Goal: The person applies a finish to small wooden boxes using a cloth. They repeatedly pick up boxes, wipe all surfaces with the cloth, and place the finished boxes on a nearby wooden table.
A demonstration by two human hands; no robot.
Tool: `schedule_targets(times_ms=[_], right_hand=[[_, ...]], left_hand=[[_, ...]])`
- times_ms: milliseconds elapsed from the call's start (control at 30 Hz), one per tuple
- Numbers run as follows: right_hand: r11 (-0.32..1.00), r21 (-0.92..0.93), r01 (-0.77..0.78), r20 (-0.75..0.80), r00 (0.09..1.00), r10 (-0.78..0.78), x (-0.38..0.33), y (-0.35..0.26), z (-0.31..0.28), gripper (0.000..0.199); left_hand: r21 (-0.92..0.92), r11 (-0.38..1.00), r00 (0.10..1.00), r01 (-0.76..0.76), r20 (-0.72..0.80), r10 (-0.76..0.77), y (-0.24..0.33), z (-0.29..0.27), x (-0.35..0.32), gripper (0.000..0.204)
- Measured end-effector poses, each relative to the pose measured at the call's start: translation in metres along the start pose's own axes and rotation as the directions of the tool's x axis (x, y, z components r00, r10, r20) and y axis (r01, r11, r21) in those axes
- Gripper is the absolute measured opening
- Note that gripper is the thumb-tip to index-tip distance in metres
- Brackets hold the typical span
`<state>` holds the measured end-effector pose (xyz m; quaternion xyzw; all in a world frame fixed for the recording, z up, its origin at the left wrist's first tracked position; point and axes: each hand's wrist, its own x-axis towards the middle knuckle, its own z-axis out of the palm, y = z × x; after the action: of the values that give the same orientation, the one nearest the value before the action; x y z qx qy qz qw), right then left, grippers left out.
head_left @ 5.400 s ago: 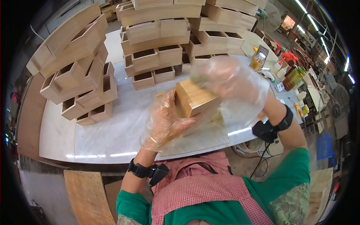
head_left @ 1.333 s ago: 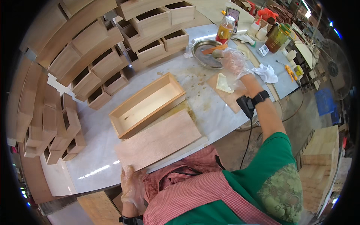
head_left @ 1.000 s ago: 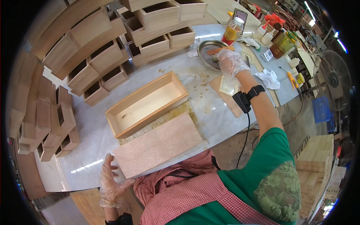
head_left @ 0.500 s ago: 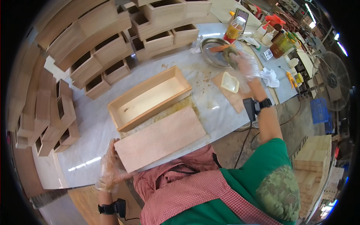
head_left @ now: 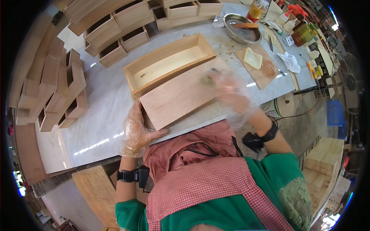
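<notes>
Bench point(head_left: 96, 127): pale top; stacked wooden boxes point(head_left: 58, 88) from nine to twelve o'clock. Flat wooden panel point(head_left: 181, 92): at centre, just beside the open wooden box point(head_left: 169, 63) at twelve. Our left hand point(head_left: 137, 129): since a moment ago it has come up to the panel's seven-o'clock corner, grip open, fingers spread, steadying it. Our right hand point(head_left: 227, 90): back from the metal bowl point(head_left: 243, 30) at one o'clock, blurred over the panel; grip state we cannot tell. Judged: work has begun on the panel's face.
</notes>
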<state>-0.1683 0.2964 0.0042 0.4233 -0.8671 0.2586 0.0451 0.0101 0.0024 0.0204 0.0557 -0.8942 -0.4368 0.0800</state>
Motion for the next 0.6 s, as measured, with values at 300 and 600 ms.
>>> schedule_targets(times_ms=[300,600], right_hand=[[0.94,-0.32,0.114,0.431,0.901,0.037,0.052,-0.076,-0.028,0.033],[0.934,-0.058,0.352,0.109,0.932,-0.344,0.06,-0.099,0.01,0.029]], left_hand=[[-0.152,0.988,0.999,0.035,-0.02,-0.038,0.015,-0.004,-0.003,0.106],[-0.171,0.985,0.999,-0.022,-0.034,0.017,0.006,0.0,0.0,0.105]])
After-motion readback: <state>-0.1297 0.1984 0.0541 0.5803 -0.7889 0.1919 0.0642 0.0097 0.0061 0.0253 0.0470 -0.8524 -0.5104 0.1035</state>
